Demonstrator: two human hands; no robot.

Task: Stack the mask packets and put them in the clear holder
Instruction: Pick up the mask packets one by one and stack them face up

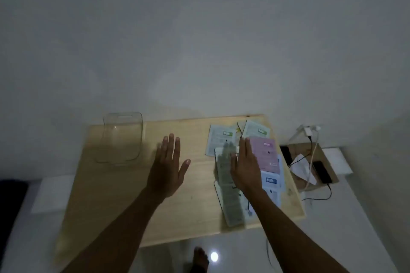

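Note:
Several flat mask packets lie spread over the right half of a light wooden table [124, 195]: two white-and-green ones [219, 139] at the back, a pink one [265, 153], a blue-and-white one [271, 184], and pale ones [230, 204] nearer me. A clear holder [121, 137] stands empty at the table's back left. My right hand [245, 166] hovers flat over the packets, fingers together and extended, holding nothing. My left hand [168, 166] hovers open above the bare middle of the table, fingers spread.
Right of the table, a brown box [328, 157] holds a dark phone [321, 172], white paper and cables running to a wall charger [309, 129]. A white wall stands close behind. My bare foot [200, 259] shows below the table's front edge on the glossy floor.

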